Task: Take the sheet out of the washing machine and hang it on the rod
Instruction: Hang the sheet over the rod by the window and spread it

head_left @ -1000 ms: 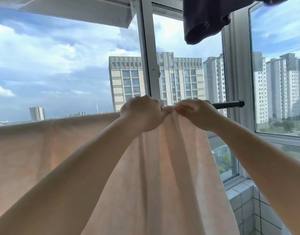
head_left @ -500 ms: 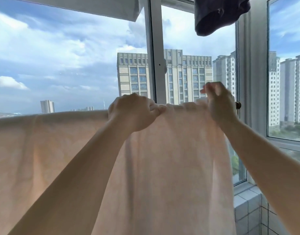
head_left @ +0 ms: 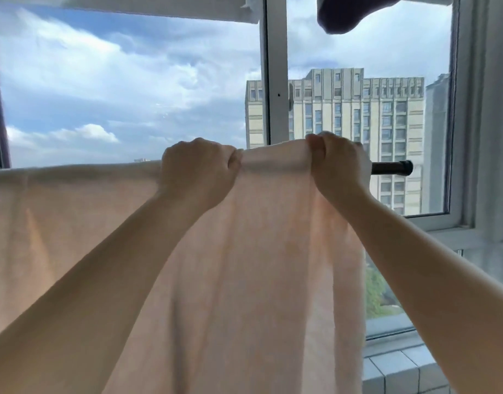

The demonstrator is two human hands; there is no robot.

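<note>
A pale peach sheet [head_left: 244, 280] hangs over a horizontal rod across the window and drapes down out of view. Only the rod's black right end [head_left: 391, 167] sticks out past the fabric. My left hand [head_left: 197, 173] is closed on the sheet's top fold near the middle. A short way to its right, my right hand [head_left: 337, 163] pinches the same fold close to the sheet's right edge. Between the two hands the fold is raised slightly. The washing machine is out of view.
A dark garment [head_left: 347, 12] hangs from above at the top right. Behind the sheet stands a white window frame [head_left: 275, 81] with high-rise buildings outside. A tiled ledge [head_left: 401, 368] runs along the lower right under the glass.
My right hand slid right along the rod, spreading the bunched fabric, then settled lower on the fold. The left hand kept its grip. The camera view shifted so the rod's end shows again.
</note>
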